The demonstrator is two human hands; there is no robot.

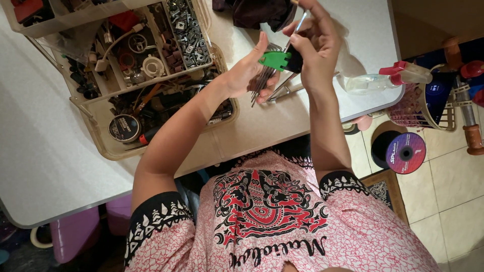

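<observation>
Above the white table (282, 126): left hand (247, 75) gripping a green holder (275, 59) fanned with hex keys (262, 83); right hand (315, 43) pinching one key (298, 25). Best drawn straight out, holder held steady. Parts tray (151, 65) alongside; spray bottle (383, 80) near the edge.

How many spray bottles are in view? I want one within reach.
1: a clear spray bottle with a red trigger lies on the table's edge, beside the right hand. Others may be hidden.

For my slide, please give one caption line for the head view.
Left hand holds a green-holdered hex key set; right hand pulls one key, beside an open parts organizer.
</observation>
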